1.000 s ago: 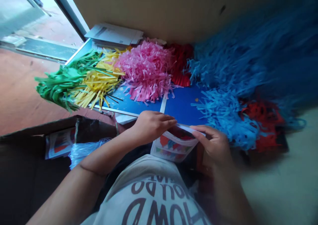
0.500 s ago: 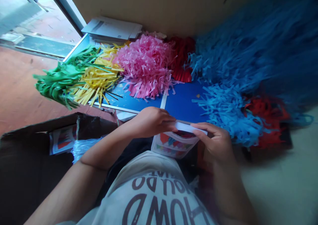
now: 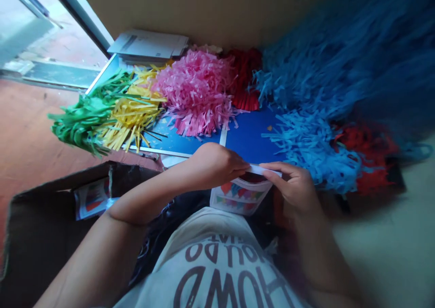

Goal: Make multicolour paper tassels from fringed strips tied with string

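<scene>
My left hand (image 3: 214, 165) and my right hand (image 3: 292, 188) both pinch the top edge of a clear plastic packet (image 3: 239, 194) printed with small coloured flags. The packet hangs just in front of my chest, at the near edge of a blue table (image 3: 248, 138). The fingers of both hands are closed on the packet's white top strip. Red paper shows inside the packet's mouth.
Piles of shredded paper fringe cover the table: green (image 3: 81, 122), yellow (image 3: 131, 113), pink (image 3: 197, 88), red (image 3: 246, 79) and a large blue heap (image 3: 316, 99). White papers (image 3: 147, 45) lie at the back. An open cardboard box (image 3: 50, 208) with another flag packet (image 3: 91, 197) stands at my left.
My two hands have drawn closer together along the packet's top edge. The packet has risen slightly. The view has shifted a little.
</scene>
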Demonstrator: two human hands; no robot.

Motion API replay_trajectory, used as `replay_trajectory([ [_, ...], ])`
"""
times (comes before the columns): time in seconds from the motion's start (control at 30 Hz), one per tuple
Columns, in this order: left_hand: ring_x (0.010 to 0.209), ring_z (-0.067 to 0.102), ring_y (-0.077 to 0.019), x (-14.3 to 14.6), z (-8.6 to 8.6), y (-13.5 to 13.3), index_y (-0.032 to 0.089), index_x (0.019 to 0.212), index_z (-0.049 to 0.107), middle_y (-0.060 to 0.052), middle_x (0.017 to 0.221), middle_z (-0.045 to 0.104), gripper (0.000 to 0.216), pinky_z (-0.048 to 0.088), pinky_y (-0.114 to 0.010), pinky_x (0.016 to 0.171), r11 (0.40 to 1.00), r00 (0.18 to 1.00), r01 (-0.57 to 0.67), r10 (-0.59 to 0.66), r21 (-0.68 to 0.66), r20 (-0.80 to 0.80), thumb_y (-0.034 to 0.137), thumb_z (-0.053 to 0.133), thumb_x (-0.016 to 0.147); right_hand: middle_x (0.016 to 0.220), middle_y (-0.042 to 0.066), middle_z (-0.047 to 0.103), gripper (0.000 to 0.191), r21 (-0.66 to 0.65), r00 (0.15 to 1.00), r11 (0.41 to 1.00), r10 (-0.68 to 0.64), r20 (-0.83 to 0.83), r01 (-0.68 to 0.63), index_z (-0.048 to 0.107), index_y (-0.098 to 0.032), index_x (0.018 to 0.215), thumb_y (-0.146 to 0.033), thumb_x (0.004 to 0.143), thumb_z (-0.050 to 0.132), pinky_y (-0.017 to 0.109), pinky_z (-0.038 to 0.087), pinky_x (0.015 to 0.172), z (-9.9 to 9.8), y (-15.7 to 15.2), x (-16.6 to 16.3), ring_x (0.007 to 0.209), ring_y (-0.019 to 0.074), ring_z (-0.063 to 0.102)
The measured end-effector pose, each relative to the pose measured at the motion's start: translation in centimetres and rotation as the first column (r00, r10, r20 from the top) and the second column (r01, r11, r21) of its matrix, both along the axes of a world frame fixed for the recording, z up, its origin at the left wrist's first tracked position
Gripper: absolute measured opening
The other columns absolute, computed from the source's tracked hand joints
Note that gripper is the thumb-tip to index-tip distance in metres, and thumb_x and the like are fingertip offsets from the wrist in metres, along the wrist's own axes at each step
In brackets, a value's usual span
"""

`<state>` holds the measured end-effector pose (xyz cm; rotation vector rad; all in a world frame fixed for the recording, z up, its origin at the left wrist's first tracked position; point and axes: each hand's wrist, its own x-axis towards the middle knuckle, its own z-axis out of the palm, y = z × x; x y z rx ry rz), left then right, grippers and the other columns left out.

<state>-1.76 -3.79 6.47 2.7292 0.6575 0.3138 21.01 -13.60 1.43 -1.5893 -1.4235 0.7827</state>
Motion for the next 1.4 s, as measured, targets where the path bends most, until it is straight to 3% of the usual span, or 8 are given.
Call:
replay_trajectory([
  [0.2, 0.060, 0.066, -0.0108, 0.3, -0.1, 2.0, 0.019, 0.103, 0.071, -0.002, 0.084, 0.076, 0.022, 0.044, -0.020, 0.053, 0.899, 0.951, 0.293, -0.239, 0.326, -0.196, 0.018, 0.049, 0.098, 0.090, 0.005, 0.079, 0.022, -0.026, 0.998, 0.999, 0.018, -0.056, -0.020, 0.080, -0.024, 0.089, -0.043, 0.082, 0.071, 0.030, 0.055, 0.071, -0.1, 1.1, 0.0, 0.084, 0.0222, 0.074],
  [0.37, 0.060, 0.067, -0.0118, 0.1, -1.5, 2.8, 0.011, 0.113, 0.066, -0.007, 0.093, 0.077, 0.024, 0.046, -0.022, 0.050, 0.774, 0.953, 0.296, -0.281, 0.559, -0.115, 0.014, 0.046, 0.099, 0.089, 0.004, 0.079, 0.023, -0.025, 0.995, 1.000, 0.014, -0.095, -0.016, 0.080, -0.023, 0.088, -0.043, 0.083, 0.069, 0.029, 0.057, 0.074, -0.2, 1.5, 0.0, 0.082, 0.0209, 0.074],
  [0.57, 0.054, 0.065, -0.0137, 0.0, -2.3, 2.5, 0.009, 0.110, 0.065, -0.006, 0.077, 0.074, 0.024, 0.045, -0.024, 0.046, 0.817, 0.962, 0.269, -0.257, 0.511, -0.095, 0.015, 0.045, 0.099, 0.090, 0.005, 0.079, 0.023, 0.017, 0.997, 1.000, 0.011, -0.081, -0.010, 0.079, -0.022, 0.087, -0.042, 0.086, 0.067, 0.029, 0.057, 0.076, -0.6, 1.4, -0.1, 0.085, 0.0214, 0.074],
  [0.87, 0.072, 0.071, -0.0143, 0.4, -0.3, 2.8, 0.019, 0.113, 0.071, -0.007, 0.094, 0.077, 0.035, 0.050, -0.023, 0.063, 0.987, 0.978, 0.158, -0.153, 0.025, -0.138, 0.035, 0.041, 0.104, 0.088, 0.005, 0.079, 0.023, 0.027, 0.998, 1.000, 0.004, -0.066, -0.002, 0.079, -0.023, 0.088, -0.042, 0.084, 0.068, 0.030, 0.059, 0.076, -0.4, 1.2, 0.0, 0.083, 0.0217, 0.075],
  [1.1, 0.078, 0.071, -0.0159, 0.0, -1.0, 2.8, 0.018, 0.105, 0.076, -0.007, 0.094, 0.078, 0.027, 0.048, -0.023, 0.067, 0.944, 0.999, 0.026, -0.035, -0.328, -0.023, 0.035, 0.057, 0.097, 0.096, 0.005, 0.079, 0.020, 0.081, 0.997, 0.994, 0.069, 0.021, -0.070, 0.080, -0.025, 0.098, -0.036, 0.087, 0.068, 0.030, 0.059, 0.080, 0.0, 0.9, 0.0, 0.089, 0.0208, 0.074],
  [1.2, 0.077, 0.071, -0.0164, -0.7, -2.9, 1.1, 0.014, 0.103, 0.075, -0.009, 0.092, 0.078, 0.031, 0.051, -0.024, 0.068, 0.812, 0.944, -0.085, 0.250, -0.577, 0.214, 0.041, 0.068, 0.088, 0.101, 0.004, 0.078, 0.020, 0.136, 0.994, 0.986, 0.088, 0.062, -0.096, 0.079, -0.028, 0.104, -0.032, 0.089, 0.066, 0.029, 0.059, 0.081, 0.0, 0.4, 0.2, 0.092, 0.0191, 0.073],
  [1.3, 0.082, 0.071, -0.0173, -0.8, -5.2, -1.4, 0.013, 0.093, 0.073, -0.009, 0.091, 0.076, 0.035, 0.055, -0.026, 0.073, 0.572, 0.725, -0.035, 0.579, -0.820, 0.373, 0.046, 0.074, 0.083, 0.099, 0.003, 0.077, 0.018, 0.128, 0.989, 0.982, 0.128, 0.075, -0.137, 0.079, -0.029, 0.101, -0.030, 0.092, 0.064, 0.028, 0.059, 0.080, 0.0, -0.1, 0.7, 0.090, 0.0186, 0.073],
  [1.4, 0.087, 0.070, -0.0175, -0.2, -6.9, -3.5, 0.014, 0.088, 0.070, -0.009, 0.094, 0.075, 0.034, 0.056, -0.028, 0.081, 0.451, 0.542, 0.050, 0.737, -0.891, 0.403, 0.046, 0.079, 0.078, 0.106, 0.003, 0.077, 0.019, 0.077, 0.971, 0.972, 0.211, 0.113, -0.220, 0.078, -0.031, 0.106, -0.030, 0.093, 0.064, 0.029, 0.060, 0.082, 0.3, -0.3, 0.9, 0.095, 0.0195, 0.073],
])
